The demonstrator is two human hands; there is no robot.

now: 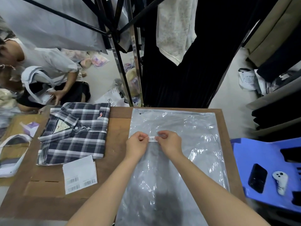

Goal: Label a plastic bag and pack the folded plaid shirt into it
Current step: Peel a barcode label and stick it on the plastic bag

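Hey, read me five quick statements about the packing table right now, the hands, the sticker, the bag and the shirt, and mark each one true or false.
1. Both hands, left hand and right hand, pinch the barcode sticker over the plastic bag. True.
2. The plaid shirt is already inside the bag. False: it lies folded on the table, left of the bag.
3. The label sheet lies near the shirt's lower edge. True.
4. The label sheet has no barcodes left. False: several barcode labels remain along its lower part.
5. A phone lies on top of the bag. False: the phone rests on the blue stool at the right.
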